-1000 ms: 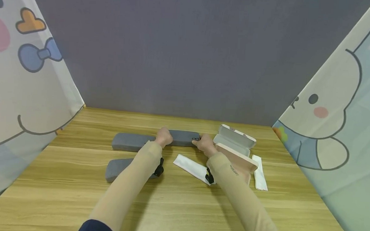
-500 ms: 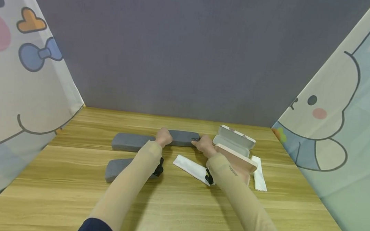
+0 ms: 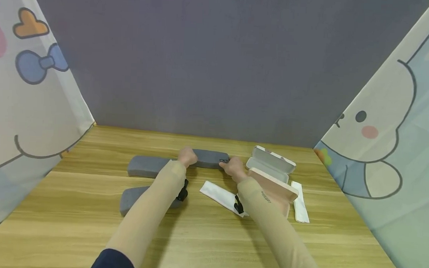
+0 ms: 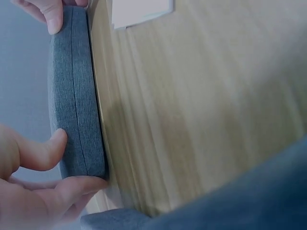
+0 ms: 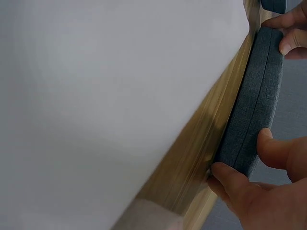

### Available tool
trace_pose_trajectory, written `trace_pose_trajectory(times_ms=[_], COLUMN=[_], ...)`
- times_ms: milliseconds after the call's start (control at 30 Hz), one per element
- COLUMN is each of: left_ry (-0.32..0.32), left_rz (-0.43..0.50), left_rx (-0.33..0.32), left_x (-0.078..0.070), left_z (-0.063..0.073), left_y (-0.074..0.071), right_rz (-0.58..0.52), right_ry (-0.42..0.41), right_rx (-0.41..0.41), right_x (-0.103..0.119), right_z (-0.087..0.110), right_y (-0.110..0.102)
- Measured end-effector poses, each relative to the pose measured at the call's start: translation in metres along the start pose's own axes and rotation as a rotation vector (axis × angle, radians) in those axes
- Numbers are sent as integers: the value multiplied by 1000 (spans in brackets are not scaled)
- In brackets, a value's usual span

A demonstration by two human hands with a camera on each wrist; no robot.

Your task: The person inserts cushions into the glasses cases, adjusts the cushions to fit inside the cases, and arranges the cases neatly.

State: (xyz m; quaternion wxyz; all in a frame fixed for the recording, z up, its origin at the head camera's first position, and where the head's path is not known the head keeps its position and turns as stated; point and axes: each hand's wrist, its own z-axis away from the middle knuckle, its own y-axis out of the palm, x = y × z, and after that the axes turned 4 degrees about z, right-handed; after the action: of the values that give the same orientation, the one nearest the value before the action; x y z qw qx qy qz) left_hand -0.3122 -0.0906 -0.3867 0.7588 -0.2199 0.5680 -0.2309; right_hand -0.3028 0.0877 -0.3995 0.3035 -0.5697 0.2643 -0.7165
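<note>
A closed dark grey glasses case (image 3: 209, 159), with a small spectacles mark at its right end, lies at the back of the wooden table. My left hand (image 3: 187, 157) grips its left end; in the left wrist view the thumb (image 4: 45, 154) lies on the lid and the fingers curl against the end. My right hand (image 3: 235, 167) holds the other end in the same way, its thumb (image 5: 274, 149) on the lid in the right wrist view. Along the case's side the lid seam shows as a thin, closed line.
Two more grey cases, one farther back (image 3: 147, 166) and one nearer (image 3: 132, 199), lie left, partly behind my left arm. On the right stand an open white case (image 3: 268, 168) and an open pink case (image 3: 275, 184). Two folded white cloths (image 3: 219, 195) (image 3: 300, 203) lie nearby.
Both hands keep their hold on the grey glasses case, which stays where it is. Only the head view has shifted slightly.
</note>
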Motion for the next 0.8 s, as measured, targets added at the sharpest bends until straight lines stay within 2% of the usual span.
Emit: trace_pose_trajectory(times_ms=[267, 367, 467, 567, 667, 700, 800], left_ry=[2, -28, -4, 32, -21, -27, -56], left_rz=[-11, -32, -50, -115, -175, -180, -172], left_rx=[-37, -42, -29, -64, -46, -44, -3], left_x=[1, 4, 14, 48, 60, 62, 36], left_z=[-2, -12, -22, -76, -103, -105, -54], left_y=[-11, -13, -13, -3, -8, -10, -34], right_rz=[47, 106, 180, 200, 189, 174, 156], right_ry=[13, 7, -8, -18, -32, -32, -34], right_rx=[1, 11, 19, 40, 55, 59, 62], right_x=[9, 14, 20, 28, 36, 38, 45], right_z=[-4, -5, -3, -2, -4, -5, -8], right_y=[5, 6, 7, 10, 16, 18, 24])
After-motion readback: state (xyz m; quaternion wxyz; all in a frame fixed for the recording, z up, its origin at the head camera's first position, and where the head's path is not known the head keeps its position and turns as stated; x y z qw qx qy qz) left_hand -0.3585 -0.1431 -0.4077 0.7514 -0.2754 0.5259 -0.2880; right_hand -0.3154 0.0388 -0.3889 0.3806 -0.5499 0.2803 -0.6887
